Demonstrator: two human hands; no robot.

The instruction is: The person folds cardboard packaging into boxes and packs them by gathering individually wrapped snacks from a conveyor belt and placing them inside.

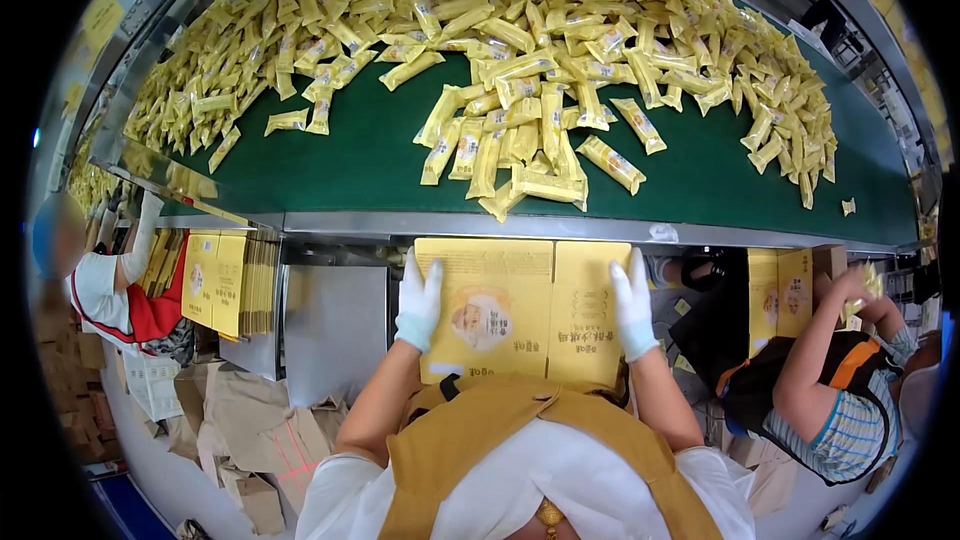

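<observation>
A printed yellow carton (500,335) lies between my two gloved hands, just below the metal front edge of the conveyor. Its two visible panels are parted by a vertical fold, and whether it is flat or has depth I cannot tell. My left hand (418,298) grips its left edge, thumb toward the printed face. On the opposite edge, my right hand (633,308) holds it the same way. The fingers of both hands are partly hidden by the carton. Beyond it, a loose pile of yellow wrapped snack packets (525,130) covers much of the green belt (340,175).
To the left, a person in a red apron (165,300) stands near stacked yellow cartons (228,280). At right, another person (840,380) holds packets beside an upright carton (795,290). A metal surface (335,325) and brown cardboard (260,420) lie low on the left.
</observation>
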